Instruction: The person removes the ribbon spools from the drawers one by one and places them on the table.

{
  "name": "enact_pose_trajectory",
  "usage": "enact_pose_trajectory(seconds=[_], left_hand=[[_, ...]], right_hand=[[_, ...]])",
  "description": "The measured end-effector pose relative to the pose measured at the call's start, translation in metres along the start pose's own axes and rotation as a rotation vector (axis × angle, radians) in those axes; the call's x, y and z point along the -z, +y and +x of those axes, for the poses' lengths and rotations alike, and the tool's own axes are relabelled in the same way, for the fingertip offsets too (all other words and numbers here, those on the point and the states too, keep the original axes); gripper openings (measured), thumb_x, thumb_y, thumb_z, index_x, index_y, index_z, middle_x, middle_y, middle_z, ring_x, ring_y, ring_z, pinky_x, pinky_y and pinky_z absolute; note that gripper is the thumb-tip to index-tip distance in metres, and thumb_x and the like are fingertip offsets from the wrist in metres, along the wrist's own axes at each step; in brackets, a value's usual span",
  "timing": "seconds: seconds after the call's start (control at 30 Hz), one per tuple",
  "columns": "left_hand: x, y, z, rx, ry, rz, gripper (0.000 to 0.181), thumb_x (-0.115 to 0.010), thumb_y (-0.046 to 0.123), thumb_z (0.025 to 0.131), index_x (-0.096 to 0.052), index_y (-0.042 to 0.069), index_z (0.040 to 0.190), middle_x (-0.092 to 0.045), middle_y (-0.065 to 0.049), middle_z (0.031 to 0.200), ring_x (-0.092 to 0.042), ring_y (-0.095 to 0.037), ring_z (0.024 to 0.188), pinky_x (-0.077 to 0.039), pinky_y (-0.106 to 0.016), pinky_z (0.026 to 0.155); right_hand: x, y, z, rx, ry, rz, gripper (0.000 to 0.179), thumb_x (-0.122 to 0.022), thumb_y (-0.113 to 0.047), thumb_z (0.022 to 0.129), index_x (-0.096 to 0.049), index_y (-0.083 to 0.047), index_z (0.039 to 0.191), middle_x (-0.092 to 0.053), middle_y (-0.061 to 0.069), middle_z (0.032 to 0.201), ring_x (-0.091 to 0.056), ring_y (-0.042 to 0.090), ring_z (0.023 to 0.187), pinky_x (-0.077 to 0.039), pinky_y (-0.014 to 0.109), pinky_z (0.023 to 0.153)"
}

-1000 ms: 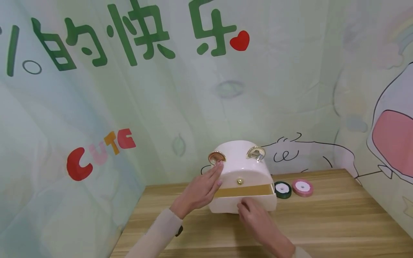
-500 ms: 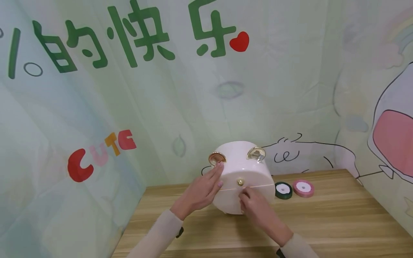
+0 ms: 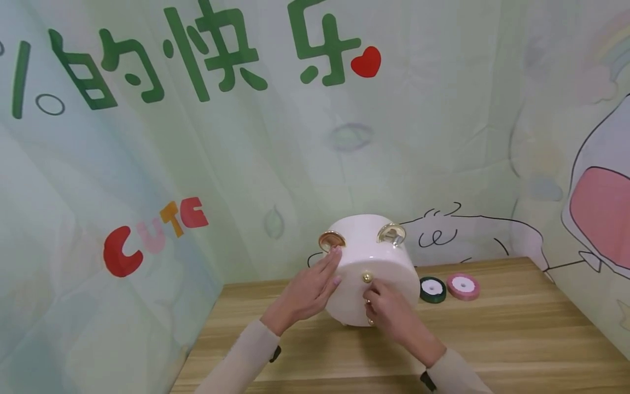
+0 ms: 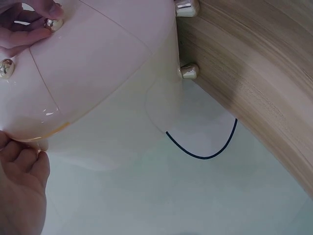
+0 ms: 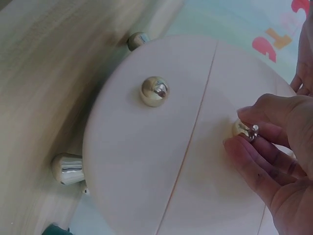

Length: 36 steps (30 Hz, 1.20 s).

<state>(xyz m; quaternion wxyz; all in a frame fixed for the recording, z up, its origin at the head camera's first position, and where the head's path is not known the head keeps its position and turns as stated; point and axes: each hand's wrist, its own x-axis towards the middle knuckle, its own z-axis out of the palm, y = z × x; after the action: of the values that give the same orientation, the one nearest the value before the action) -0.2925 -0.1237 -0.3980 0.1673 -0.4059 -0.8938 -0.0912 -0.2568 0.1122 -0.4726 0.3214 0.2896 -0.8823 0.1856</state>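
A round white drawer box [image 3: 346, 301] with gold knobs and two gold-rimmed ears stands on the table, its drawer fronts flush. My right hand [image 3: 394, 314] pinches the middle gold knob [image 5: 239, 128] between thumb and fingers. Below it the bottom gold knob [image 5: 154, 91] is free, and the top gold knob [image 3: 367, 278] shows just above my fingers in the head view. Against the box's upper left side rests my left hand [image 3: 307, 293], fingers straight, fingertips just under the left ear [image 3: 332, 241]. The right ear [image 3: 391, 234] is untouched.
Right of the box lie a dark green ribbon roll [image 3: 432, 290] and a pink ribbon roll [image 3: 462, 287] on the wooden table [image 3: 517, 339]. Short gold feet [image 5: 68, 169] hold the box up. A printed curtain [image 3: 428, 137] hangs behind and at both sides.
The middle drawer, pulled out a second ago, has gone back into the box under my right hand. That hand has moved slightly up and forward; my left hand has stayed in place.
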Motion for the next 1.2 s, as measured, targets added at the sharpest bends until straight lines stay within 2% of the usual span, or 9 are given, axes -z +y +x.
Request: enact_pose_trajectory(seconds=[0.23, 0.4, 0.63, 0.77, 0.9, 0.97, 1.1, 1.2], left_hand=[[0.0, 0.0, 0.0, 0.012, -0.013, -0.002, 0.063, -0.043, 0.033, 0.113, -0.028, 0.002, 0.165, -0.032, -0.013, 0.172, -0.038, -0.028, 0.158, -0.043, -0.045, 0.122], [0.001, 0.001, 0.0, 0.009, -0.02, -0.001, 0.063, -0.043, 0.033, 0.113, -0.027, 0.002, 0.166, -0.032, -0.013, 0.172, -0.037, -0.028, 0.158, -0.043, -0.045, 0.123], [0.002, 0.001, 0.0, 0.01, -0.021, -0.01, 0.063, -0.045, 0.032, 0.112, -0.028, 0.001, 0.165, -0.032, -0.014, 0.172, -0.037, -0.029, 0.159, -0.042, -0.046, 0.124], [0.003, 0.001, 0.0, 0.014, -0.024, -0.013, 0.064, -0.044, 0.032, 0.113, -0.027, 0.001, 0.165, -0.031, -0.013, 0.172, -0.035, -0.028, 0.159, -0.04, -0.045, 0.125], [0.002, 0.001, 0.001, 0.019, -0.023, -0.02, 0.064, -0.043, 0.033, 0.113, -0.026, 0.002, 0.165, -0.03, -0.013, 0.173, -0.034, -0.027, 0.16, -0.039, -0.045, 0.126], [0.001, 0.001, 0.001, 0.02, -0.021, -0.018, 0.064, -0.043, 0.034, 0.113, -0.027, 0.002, 0.165, -0.031, -0.012, 0.173, -0.034, -0.026, 0.16, -0.039, -0.044, 0.126], [0.0, 0.001, 0.001, 0.017, -0.011, -0.009, 0.064, -0.044, 0.034, 0.113, -0.027, 0.002, 0.165, -0.031, -0.012, 0.172, -0.035, -0.027, 0.159, -0.04, -0.044, 0.125], [-0.001, 0.001, 0.001, 0.01, 0.0, -0.006, 0.064, -0.044, 0.033, 0.113, -0.027, 0.001, 0.165, -0.031, -0.013, 0.172, -0.036, -0.027, 0.159, -0.04, -0.044, 0.125]], right_hand=[[0.002, 0.001, 0.0, -0.002, -0.015, 0.011, 0.021, -0.089, -0.002, 0.079, -0.075, -0.007, 0.093, -0.063, 0.0, 0.096, -0.062, 0.01, 0.08, -0.059, 0.024, 0.071], [0.001, 0.001, -0.008, 0.04, 0.04, -0.011, 0.025, -0.091, -0.004, 0.078, -0.075, -0.008, 0.096, -0.063, 0.001, 0.097, -0.061, 0.012, 0.08, -0.058, 0.026, 0.07], [0.0, 0.001, -0.018, 0.162, 0.172, -0.035, 0.03, -0.093, -0.005, 0.074, -0.075, -0.01, 0.098, -0.064, -0.001, 0.094, -0.061, 0.01, 0.077, -0.056, 0.023, 0.066], [-0.005, 0.004, -0.025, 0.242, 0.189, -0.055, 0.026, -0.092, -0.007, 0.074, -0.075, -0.011, 0.093, -0.066, -0.002, 0.092, -0.062, 0.01, 0.076, -0.056, 0.023, 0.067], [-0.013, 0.011, -0.034, 0.316, 0.171, -0.096, 0.024, -0.091, -0.009, 0.072, -0.074, -0.012, 0.088, -0.064, -0.002, 0.089, -0.057, 0.01, 0.074, -0.051, 0.022, 0.064], [-0.018, 0.015, -0.04, 0.343, 0.148, -0.116, 0.018, -0.086, -0.01, 0.077, -0.072, -0.013, 0.088, -0.062, -0.003, 0.088, -0.054, 0.009, 0.074, -0.048, 0.021, 0.063], [-0.025, 0.023, -0.049, 0.387, 0.102, -0.154, 0.005, -0.068, -0.014, 0.095, -0.07, -0.013, 0.091, -0.062, -0.003, 0.091, -0.055, 0.009, 0.076, -0.049, 0.02, 0.064], [-0.028, 0.026, -0.052, 0.412, 0.086, -0.18, 0.027, -0.048, -0.017, 0.108, -0.069, -0.012, 0.093, -0.064, -0.002, 0.095, -0.059, 0.009, 0.08, -0.053, 0.022, 0.067]])
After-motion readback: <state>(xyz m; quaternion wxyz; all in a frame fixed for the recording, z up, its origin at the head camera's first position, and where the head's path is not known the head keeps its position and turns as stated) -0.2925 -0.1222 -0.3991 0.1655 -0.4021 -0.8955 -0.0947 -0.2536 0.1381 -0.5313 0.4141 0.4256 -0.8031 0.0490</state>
